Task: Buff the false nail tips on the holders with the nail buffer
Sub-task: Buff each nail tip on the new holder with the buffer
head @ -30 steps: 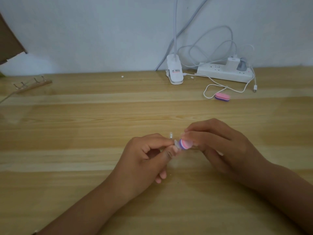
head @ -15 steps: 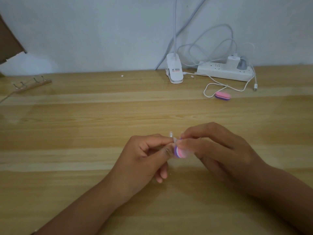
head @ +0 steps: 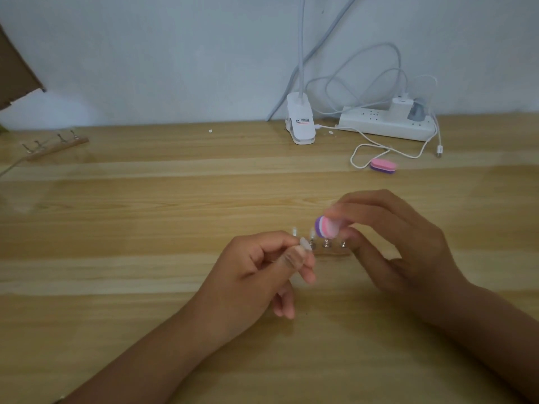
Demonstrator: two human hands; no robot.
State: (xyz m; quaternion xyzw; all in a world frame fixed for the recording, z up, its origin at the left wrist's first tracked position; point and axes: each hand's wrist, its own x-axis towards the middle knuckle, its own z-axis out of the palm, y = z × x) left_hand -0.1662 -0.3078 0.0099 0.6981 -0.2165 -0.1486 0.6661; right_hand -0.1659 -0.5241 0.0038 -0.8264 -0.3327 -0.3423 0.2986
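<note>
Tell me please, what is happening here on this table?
A person is working on false nails at a wooden table. The left hand pinches a clear nail tip. The right hand holds a small pink and purple buffer just above it, apparently not touching. A wooden holder with metal pegs lies behind the hands. A second buffer lies near the power strip.

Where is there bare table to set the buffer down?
Bare: the wide band between far holder and spare buffer; the table left of the left hand. Crowded: the near holder between the hands; back right by the power strip.
</note>
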